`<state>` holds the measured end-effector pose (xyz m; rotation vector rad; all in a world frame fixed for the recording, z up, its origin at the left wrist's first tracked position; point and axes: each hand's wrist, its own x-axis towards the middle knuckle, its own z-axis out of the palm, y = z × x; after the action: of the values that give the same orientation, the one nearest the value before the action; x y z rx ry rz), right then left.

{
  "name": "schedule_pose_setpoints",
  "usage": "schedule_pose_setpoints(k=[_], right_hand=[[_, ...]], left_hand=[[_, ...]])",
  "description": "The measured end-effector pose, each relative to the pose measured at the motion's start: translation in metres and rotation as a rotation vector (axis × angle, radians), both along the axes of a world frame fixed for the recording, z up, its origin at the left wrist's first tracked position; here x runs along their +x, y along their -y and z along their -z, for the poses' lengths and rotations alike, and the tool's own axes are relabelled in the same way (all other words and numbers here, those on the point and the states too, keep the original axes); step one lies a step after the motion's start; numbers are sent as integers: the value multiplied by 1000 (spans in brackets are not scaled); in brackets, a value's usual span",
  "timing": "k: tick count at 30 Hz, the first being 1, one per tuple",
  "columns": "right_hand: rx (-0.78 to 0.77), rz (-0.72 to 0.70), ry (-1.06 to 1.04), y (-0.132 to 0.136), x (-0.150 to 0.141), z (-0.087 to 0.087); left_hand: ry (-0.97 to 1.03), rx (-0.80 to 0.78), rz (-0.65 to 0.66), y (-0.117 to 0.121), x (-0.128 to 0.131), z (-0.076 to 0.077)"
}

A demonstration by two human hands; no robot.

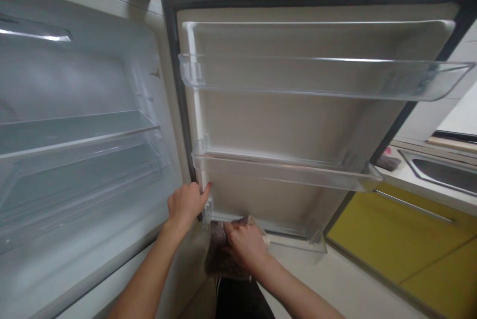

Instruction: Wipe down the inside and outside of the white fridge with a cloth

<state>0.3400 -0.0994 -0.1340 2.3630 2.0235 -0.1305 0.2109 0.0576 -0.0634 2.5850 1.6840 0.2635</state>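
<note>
The right hand (248,245) grasps a grey-brown fabric cloth (215,255) at the lowest clear plastic door bin (300,247). The left hand (185,203) is at the hinge-side edge of the open white refrigerator door (283,122); its grip cannot be determined.

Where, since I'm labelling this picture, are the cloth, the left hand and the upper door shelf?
Cloth (216,254): head view, on its uncovered fabric.
Left hand (186,201): head view, on the back of it.
Upper door shelf (298,78): head view, on its clear front wall.

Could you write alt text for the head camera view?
A person's right hand holds a brownish cloth at a clear bin on an open fridge door, while the left hand is by the door's hinge side. Yellow cabinetry shows at right.
</note>
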Motion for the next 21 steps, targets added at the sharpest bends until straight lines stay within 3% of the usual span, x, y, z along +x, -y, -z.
schedule_pose_setpoints(k=[5,8,11,14,16,18,19,21], right_hand=[[-32,167,40,87,87,-6],[141,138,-97,133,132,-5],[617,176,-416,162,157,3],[1313,581,-596,178,169,-3],[1796,820,-588,181,176,-23],[2176,843,-506,179,185,-50],[2290,800,-457,177,190,-62],[2334,699,-416,168,203,-75]], left_hand=[[9,11,19,4,1,3],[18,21,26,8,3,4],[21,23,27,10,4,4],[11,13,20,10,5,3],[-4,3,17,9,5,2],[-19,-7,15,8,4,1],[-25,-11,15,8,4,1],[-34,-10,23,6,4,1]])
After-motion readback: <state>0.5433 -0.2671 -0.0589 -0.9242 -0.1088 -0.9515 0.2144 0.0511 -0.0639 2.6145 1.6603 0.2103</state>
